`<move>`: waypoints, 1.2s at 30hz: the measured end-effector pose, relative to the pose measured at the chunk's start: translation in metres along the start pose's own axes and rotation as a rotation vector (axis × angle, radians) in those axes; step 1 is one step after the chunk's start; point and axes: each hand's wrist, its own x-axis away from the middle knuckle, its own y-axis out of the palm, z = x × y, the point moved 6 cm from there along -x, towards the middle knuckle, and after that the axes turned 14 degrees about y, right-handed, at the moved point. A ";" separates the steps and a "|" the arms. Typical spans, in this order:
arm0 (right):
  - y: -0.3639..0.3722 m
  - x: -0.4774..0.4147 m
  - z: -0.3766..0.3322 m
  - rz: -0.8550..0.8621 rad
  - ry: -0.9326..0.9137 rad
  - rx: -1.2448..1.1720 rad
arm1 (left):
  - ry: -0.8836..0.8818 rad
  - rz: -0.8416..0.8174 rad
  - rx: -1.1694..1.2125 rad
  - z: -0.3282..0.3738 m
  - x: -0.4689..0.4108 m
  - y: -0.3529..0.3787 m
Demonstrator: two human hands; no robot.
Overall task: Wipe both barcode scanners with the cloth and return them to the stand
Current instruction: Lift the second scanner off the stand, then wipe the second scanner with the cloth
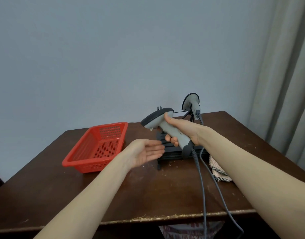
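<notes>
- Holding the grey pistol-shaped plastic barcode scanner [155, 120] in the right grip [182, 130], fingers wrapped round the handle, lifted above the black slatted stand [173, 154].
- Probably light, rigid, smooth-shelled; best taken by the handle, off the dark head rim.
- Trailing a grey cable [203, 195] over the dark wooden tabletop [144, 192] edge; likely to tug or snag.
- With the left grip [146, 152] empty, palm up, fingers straight, just beside the stand.
- With a second grey scanner [191, 102] perched at the stand's far side.
- Open room toward the near edge; red perforated plastic basket [71, 163] at left, checked cloth [217, 170] at right beside the forearm.
</notes>
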 end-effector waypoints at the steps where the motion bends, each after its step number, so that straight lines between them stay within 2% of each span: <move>1: -0.001 0.000 0.000 0.019 -0.004 -0.012 | 0.030 -0.016 0.015 0.002 0.000 0.008; 5: -0.002 0.000 0.003 0.060 0.009 -0.045 | 0.121 -0.051 0.122 0.012 -0.008 0.039; 10: -0.009 0.013 0.001 0.143 0.008 -0.031 | 0.209 0.041 0.209 0.018 -0.011 0.064; 14: -0.029 0.029 0.000 0.337 0.024 0.076 | 0.242 0.097 0.202 0.020 -0.015 0.075; 19: -0.068 0.060 -0.005 0.709 -0.040 0.122 | 0.236 0.087 0.260 0.021 -0.019 0.088; 23: -0.096 0.080 0.007 0.924 -0.003 0.307 | 0.187 0.112 0.359 0.016 -0.017 0.099; 27: -0.110 0.086 0.041 0.971 0.140 0.607 | 0.124 0.114 0.411 0.007 -0.017 0.111; 32: -0.113 0.081 0.097 0.787 0.476 0.793 | 0.074 0.127 0.372 -0.002 -0.014 0.120; 34: -0.115 0.078 0.110 0.797 0.528 0.841 | 0.060 0.120 0.377 -0.004 -0.013 0.121; 36: -0.118 0.078 0.110 0.885 0.494 0.836 | 0.058 0.121 0.371 -0.006 -0.014 0.121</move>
